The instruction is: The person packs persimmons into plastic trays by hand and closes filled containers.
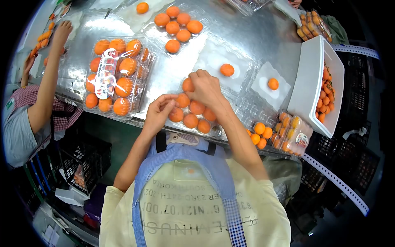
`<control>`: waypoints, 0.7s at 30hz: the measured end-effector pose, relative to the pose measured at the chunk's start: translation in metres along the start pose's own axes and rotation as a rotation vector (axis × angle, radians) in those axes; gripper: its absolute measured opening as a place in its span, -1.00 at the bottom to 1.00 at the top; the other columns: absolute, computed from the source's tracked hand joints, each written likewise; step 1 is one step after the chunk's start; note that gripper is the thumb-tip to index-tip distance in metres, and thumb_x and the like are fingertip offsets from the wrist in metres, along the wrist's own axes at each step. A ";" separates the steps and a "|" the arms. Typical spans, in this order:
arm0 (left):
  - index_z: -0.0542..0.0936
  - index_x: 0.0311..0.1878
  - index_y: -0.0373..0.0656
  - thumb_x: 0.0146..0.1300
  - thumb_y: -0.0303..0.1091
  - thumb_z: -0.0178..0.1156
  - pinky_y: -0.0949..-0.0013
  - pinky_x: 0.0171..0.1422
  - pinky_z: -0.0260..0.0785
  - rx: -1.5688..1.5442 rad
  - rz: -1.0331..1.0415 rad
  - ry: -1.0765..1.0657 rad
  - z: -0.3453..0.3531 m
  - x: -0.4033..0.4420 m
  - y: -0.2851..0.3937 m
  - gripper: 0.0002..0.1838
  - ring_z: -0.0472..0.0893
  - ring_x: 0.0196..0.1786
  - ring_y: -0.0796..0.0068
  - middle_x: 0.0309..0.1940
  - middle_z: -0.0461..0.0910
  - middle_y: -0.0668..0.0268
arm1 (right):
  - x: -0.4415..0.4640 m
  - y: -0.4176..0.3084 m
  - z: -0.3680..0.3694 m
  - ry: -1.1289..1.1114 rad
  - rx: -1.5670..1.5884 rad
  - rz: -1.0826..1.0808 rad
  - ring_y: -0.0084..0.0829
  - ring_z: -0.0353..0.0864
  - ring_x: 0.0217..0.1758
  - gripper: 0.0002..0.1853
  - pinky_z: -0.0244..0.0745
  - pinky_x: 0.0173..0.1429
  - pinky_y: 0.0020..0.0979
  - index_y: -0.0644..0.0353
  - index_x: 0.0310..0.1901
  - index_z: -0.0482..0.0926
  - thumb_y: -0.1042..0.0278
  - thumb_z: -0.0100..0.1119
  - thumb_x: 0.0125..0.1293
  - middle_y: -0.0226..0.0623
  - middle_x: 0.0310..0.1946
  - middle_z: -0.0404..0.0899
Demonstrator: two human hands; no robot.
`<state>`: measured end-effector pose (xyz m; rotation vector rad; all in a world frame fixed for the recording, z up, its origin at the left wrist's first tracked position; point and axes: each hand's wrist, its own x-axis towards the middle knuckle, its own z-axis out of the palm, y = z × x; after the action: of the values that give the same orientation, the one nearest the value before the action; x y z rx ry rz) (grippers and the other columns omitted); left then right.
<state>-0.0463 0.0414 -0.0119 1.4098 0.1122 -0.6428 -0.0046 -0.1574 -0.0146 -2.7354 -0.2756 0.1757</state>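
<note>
Orange fruit [190,120] sits in a clear tray [216,131] — the left hand [158,113] half-open beside it, the right hand [205,87] curled above, its grip impossible to tell.

Black crate [98,159] left, dotted strip [337,185] right.

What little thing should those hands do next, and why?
Perhaps the right hand should gently settle the orange by its fingertips into the clear tray. Its fingers seem to touch that orange, and more oranges sit close together just nearer the person. The left hand is right beside them.
</note>
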 end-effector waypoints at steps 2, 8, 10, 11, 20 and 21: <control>0.51 0.03 -0.22 0.34 -0.36 0.07 0.59 -0.18 0.37 -0.005 0.001 0.007 -0.002 -0.001 0.000 -0.74 0.51 -0.33 0.69 -0.31 0.61 0.37 | -0.001 -0.005 -0.010 -0.028 0.108 0.068 -0.22 0.56 -0.14 -0.54 0.49 -0.13 -0.28 0.24 -0.15 0.57 0.22 0.34 -0.13 -0.16 -0.28 0.55; 0.39 0.19 -0.21 0.15 -0.45 0.25 0.49 -0.04 0.40 0.112 0.211 0.022 0.016 -0.007 0.032 -0.49 0.51 -0.12 0.58 0.07 0.47 0.25 | -0.030 -0.001 -0.032 -0.167 1.119 0.336 -0.38 0.57 -0.04 -0.54 0.47 0.01 -0.36 0.35 -0.03 0.52 0.13 0.17 0.18 -0.20 -0.13 0.57; 0.36 0.23 -0.19 0.06 -0.49 0.31 0.45 0.02 0.38 0.159 0.303 -0.023 0.026 -0.008 0.045 -0.39 0.49 -0.05 0.52 0.13 0.42 0.25 | -0.044 -0.010 -0.043 -0.208 1.404 0.371 -0.44 0.55 -0.03 -0.52 0.45 0.05 -0.39 0.37 0.03 0.48 0.08 0.07 0.29 -0.22 -0.09 0.55; 0.34 0.24 -0.18 0.01 -0.50 0.33 0.42 0.05 0.37 0.182 0.350 -0.048 0.029 -0.008 0.048 -0.33 0.48 -0.01 0.49 0.16 0.39 0.24 | -0.050 -0.013 -0.043 -0.230 1.508 0.393 -0.43 0.55 -0.02 -0.53 0.44 0.07 -0.38 0.37 0.06 0.46 0.10 0.04 0.31 -0.21 -0.07 0.54; 0.42 0.20 -0.17 -0.03 -0.50 0.36 0.39 0.05 0.39 0.433 0.527 -0.115 0.040 -0.008 0.051 -0.36 0.48 0.08 0.40 0.10 0.45 0.19 | -0.075 -0.016 -0.031 -0.167 1.830 0.363 -0.40 0.52 0.02 -0.56 0.45 0.06 -0.35 0.37 0.11 0.41 0.18 -0.02 0.36 -0.20 0.01 0.50; 0.41 0.20 -0.18 -0.03 -0.50 0.36 0.38 0.05 0.39 0.441 0.525 -0.126 0.042 -0.009 0.051 -0.36 0.49 0.07 0.40 0.10 0.45 0.19 | -0.079 -0.018 -0.037 -0.128 1.836 0.377 -0.40 0.52 0.02 -0.55 0.46 0.05 -0.35 0.37 0.10 0.42 0.16 0.00 0.34 -0.21 0.01 0.50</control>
<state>-0.0414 0.0068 0.0449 1.7244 -0.5140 -0.3218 -0.0781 -0.1720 0.0332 -0.9133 0.2905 0.4170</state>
